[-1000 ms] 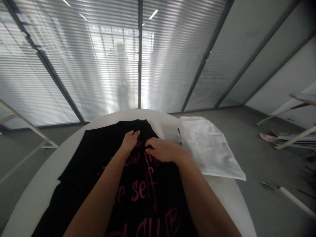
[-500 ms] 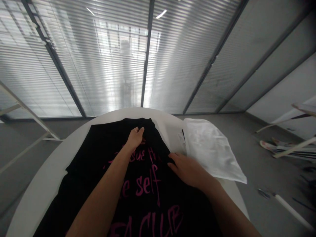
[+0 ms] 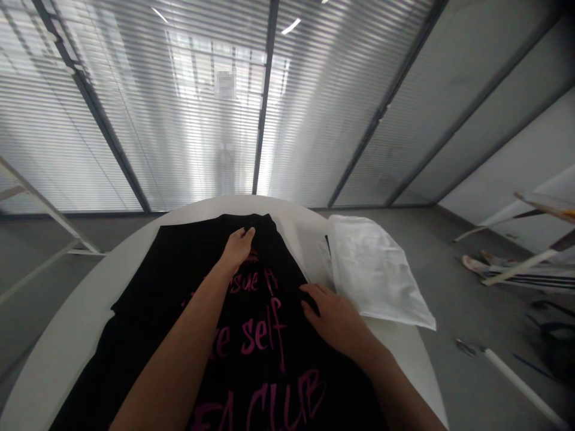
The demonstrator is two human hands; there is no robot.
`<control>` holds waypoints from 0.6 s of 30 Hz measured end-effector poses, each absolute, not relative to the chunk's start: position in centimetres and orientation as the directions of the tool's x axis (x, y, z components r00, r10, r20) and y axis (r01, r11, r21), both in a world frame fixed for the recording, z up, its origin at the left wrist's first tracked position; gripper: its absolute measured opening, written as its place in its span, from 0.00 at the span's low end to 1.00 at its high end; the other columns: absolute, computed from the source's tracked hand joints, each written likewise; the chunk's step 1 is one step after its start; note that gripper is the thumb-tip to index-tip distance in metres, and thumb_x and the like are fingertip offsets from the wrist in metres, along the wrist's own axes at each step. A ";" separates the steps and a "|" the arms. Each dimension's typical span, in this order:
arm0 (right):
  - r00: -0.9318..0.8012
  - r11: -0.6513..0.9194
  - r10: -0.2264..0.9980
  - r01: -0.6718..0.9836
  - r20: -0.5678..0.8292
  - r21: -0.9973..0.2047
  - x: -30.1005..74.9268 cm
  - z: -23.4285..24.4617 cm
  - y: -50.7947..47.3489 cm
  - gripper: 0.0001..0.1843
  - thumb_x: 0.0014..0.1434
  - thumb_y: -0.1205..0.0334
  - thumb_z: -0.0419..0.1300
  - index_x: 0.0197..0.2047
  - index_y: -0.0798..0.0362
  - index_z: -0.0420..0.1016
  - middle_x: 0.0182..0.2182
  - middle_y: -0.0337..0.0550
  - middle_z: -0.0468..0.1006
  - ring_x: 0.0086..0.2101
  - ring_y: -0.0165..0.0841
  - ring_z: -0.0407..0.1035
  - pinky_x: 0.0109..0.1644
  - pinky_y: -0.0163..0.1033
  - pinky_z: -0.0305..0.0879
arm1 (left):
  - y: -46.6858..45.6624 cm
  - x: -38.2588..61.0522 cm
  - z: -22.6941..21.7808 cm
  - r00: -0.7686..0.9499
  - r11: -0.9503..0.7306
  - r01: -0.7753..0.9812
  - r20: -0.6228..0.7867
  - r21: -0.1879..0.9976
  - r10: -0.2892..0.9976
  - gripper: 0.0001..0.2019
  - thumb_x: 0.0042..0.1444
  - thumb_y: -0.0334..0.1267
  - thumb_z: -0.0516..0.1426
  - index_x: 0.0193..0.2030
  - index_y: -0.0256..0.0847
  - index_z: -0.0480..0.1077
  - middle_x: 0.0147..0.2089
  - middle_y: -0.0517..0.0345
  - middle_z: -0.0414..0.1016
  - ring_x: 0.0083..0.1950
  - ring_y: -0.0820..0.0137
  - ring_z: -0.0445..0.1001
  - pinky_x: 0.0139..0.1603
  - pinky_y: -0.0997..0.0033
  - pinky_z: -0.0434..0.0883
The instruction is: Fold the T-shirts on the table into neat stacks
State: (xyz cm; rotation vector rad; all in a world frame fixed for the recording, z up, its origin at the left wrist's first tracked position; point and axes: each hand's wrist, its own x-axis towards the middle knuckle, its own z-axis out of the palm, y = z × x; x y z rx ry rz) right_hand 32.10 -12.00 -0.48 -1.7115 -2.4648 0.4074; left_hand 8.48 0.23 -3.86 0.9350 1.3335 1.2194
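Note:
A black T-shirt (image 3: 179, 245) with pink lettering lies spread over a round white table. My left hand (image 3: 238, 248) is at its upper part, above the print, with thumb and fingers pinched on the black cloth. At the shirt's right side, my right hand (image 3: 335, 317) has the edge between thumb and fingers, and a dark fold shows there. The left forearm covers part of the lettering. Just right of the shirt lies a flat white plastic bag (image 3: 377, 269), apart from the right hand.
The round table's rim (image 3: 256, 200) curves in front of a glass wall with blinds (image 3: 202, 120). White metal frame legs (image 3: 49, 203) stand at the left. On the right are shoes (image 3: 476, 266), a rack leg (image 3: 521, 266) and a white pole (image 3: 521, 383) near the floor.
The whole view has shifted slightly. Both hands stay at nearly the same spots on the T-shirt, with a little more dark cloth showing between the right thumb and fingers.

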 end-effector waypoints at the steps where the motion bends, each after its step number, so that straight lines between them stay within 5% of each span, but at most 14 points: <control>1: -0.361 0.328 0.931 0.893 -0.056 -0.307 32.0 -0.5 -12.0 0.19 0.66 0.60 0.49 0.58 0.51 0.69 0.51 0.47 0.75 0.47 0.41 0.72 0.51 0.44 0.65 | 0.2 8.5 -3.8 -0.141 0.185 -0.114 -0.200 0.976 0.970 0.16 0.59 0.49 0.56 0.43 0.38 0.69 0.27 0.56 0.72 0.23 0.69 0.73 0.27 0.65 0.75; 9: -0.419 0.320 0.908 0.714 -0.013 -0.623 29.6 1.0 -13.3 0.18 0.64 0.61 0.53 0.56 0.52 0.71 0.50 0.47 0.76 0.49 0.38 0.70 0.55 0.43 0.63 | 0.3 8.0 -0.9 -0.164 0.215 -0.259 -0.263 0.941 0.951 0.13 0.60 0.47 0.55 0.42 0.39 0.69 0.28 0.58 0.72 0.22 0.74 0.70 0.26 0.69 0.74; 13: -0.477 0.162 0.872 0.489 -0.107 -0.857 26.8 2.4 -14.2 0.17 0.62 0.62 0.56 0.54 0.50 0.72 0.43 0.41 0.78 0.43 0.34 0.72 0.49 0.41 0.66 | 0.3 5.6 1.5 -0.169 0.158 -0.113 -0.175 0.981 0.970 0.14 0.61 0.49 0.53 0.41 0.39 0.71 0.28 0.58 0.72 0.23 0.73 0.71 0.26 0.70 0.73; 18: -0.476 -0.013 0.866 0.284 -0.153 -0.959 21.3 3.7 -14.7 0.18 0.59 0.63 0.58 0.52 0.50 0.73 0.45 0.41 0.78 0.43 0.34 0.72 0.49 0.41 0.66 | 0.4 -0.2 3.0 -0.181 0.168 0.066 -0.153 0.984 0.971 0.14 0.60 0.49 0.54 0.38 0.39 0.72 0.27 0.56 0.71 0.24 0.71 0.71 0.25 0.71 0.71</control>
